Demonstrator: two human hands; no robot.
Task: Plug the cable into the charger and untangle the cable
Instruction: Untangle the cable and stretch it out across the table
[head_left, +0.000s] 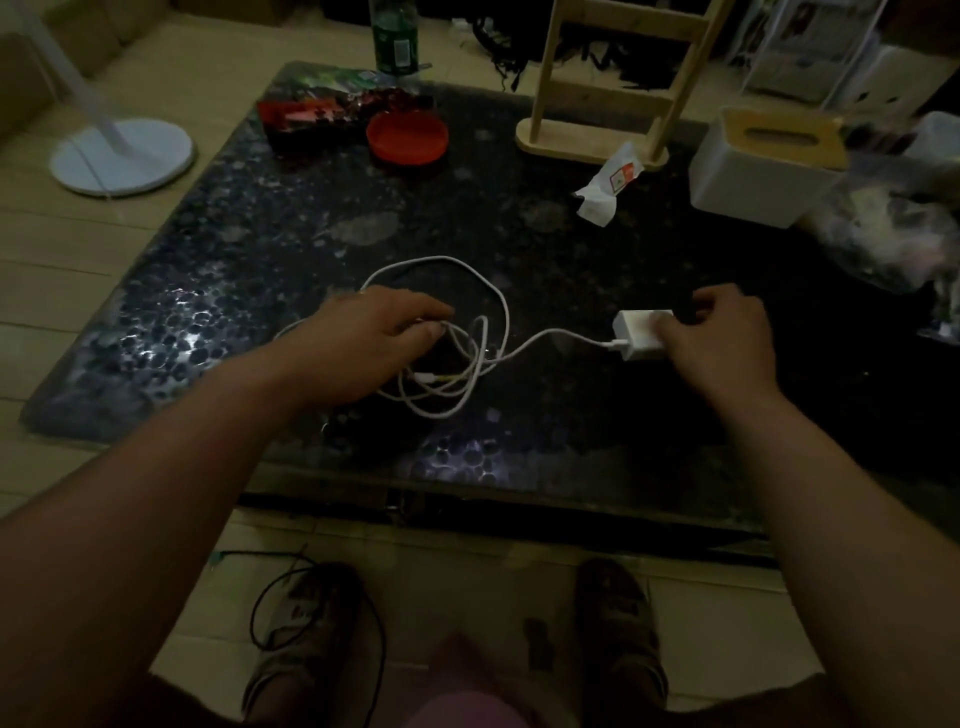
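At centre frame, on a dark speckled table (545, 249), a white cable (457, 270) is lying in several overlapping loops, one end already seated in the left face of a white charger (636, 332) at centre right; the plugging step is judged done and the untangling is judged to be in hand. Right hand (719, 338): closing on the charger's right side, fingers curled over the block, apparently pinning it so that any pull on the cord is not dragging the plug loose. Left hand (374, 343): reaching palm-down over the left part of the coil, fingertips bending onto strands near the crossing at the middle of the tangle; whether a strand is actually being pinched cannot be told, since the fingers are hiding the contact. A free connector appears to be lying among the lower loops, though blur is making this uncertain. The straight run from coil to charger is hanging slack, suggesting no tension is being applied. Elsewhere: a red dish (408, 137) and a red wrapper (311, 117) are sitting at upper left of the table, a green bottle (395, 36) at top centre, a wooden stand (613, 104) and a crumpled packet (610, 184) at upper centre right, a white tissue box (763, 166) at upper right, all well apart from the cable and leaving working room around it.
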